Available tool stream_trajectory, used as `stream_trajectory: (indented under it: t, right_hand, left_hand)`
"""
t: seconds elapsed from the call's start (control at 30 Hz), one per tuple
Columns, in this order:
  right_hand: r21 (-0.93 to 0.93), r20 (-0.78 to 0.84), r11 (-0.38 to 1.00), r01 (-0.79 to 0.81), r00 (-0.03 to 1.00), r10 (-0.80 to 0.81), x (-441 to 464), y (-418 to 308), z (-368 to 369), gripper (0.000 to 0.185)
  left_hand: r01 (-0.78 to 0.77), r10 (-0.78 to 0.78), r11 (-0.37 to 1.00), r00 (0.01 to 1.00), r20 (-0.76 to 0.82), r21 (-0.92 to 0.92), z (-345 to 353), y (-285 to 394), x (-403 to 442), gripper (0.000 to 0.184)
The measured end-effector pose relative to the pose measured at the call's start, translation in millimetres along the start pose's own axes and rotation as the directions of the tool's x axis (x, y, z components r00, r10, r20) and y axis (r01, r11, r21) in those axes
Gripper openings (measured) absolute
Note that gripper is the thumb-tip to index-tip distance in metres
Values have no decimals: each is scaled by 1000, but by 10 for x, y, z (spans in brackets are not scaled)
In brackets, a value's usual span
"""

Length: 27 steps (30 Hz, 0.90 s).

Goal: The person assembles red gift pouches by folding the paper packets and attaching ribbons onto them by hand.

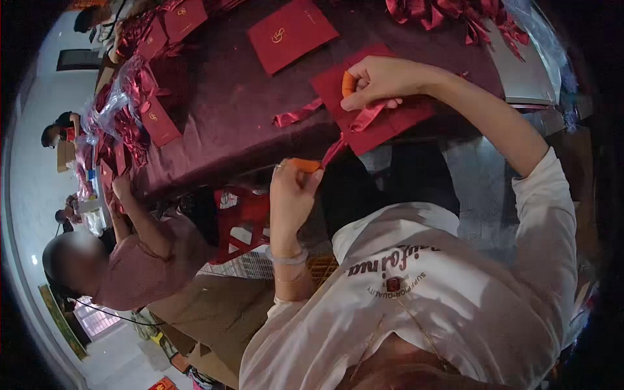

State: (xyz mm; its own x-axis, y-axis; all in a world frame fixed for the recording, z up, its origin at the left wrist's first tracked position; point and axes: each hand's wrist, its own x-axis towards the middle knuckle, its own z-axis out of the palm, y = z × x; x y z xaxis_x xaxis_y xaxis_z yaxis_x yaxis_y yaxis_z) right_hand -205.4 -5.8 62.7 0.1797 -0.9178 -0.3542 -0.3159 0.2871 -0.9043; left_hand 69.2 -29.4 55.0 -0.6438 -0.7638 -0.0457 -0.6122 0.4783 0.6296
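Observation:
My left hand [294,198], an orange cover on one finger, pinches the end of a red satin ribbon [334,151] at the table's front edge. Above it and to the right, my right hand [380,83] is closed on the same ribbon, also with an orange finger cover. The ribbon runs between both hands across a dark red flat folder or box [396,127], which lies at the table edge partly hidden under my right hand. A loose ribbon tail [298,116] extends left over the cloth.
A dark red cloth covers the table [227,110]. A red gold-printed folder or box [290,34] lies farther back. Ribbons [429,12] are heaped at the top right. More red pieces [159,122] and clear plastic [120,97] lie left, where a co-worker [149,260] sits near a red chair [240,218].

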Motion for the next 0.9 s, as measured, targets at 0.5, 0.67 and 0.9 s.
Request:
stream_trajectory:
  t: [0.5,0.67,0.9]
  right_hand:
    - [72,127,989,130,982,-139,-87,21,-24,33]
    - [213,92,933,290,945,-315,-6,234,-51,39]
    - [202,-11,925,320,946,-325,-429,90,-152,42]
  left_hand:
    - [168,-183,962,982,-52,-217,611,-578,-137,28]
    - [-167,97,984,781,-616,-57,407,210,-22,35]
    - [-224,321,927,887,-332,300,687,315,598,44]
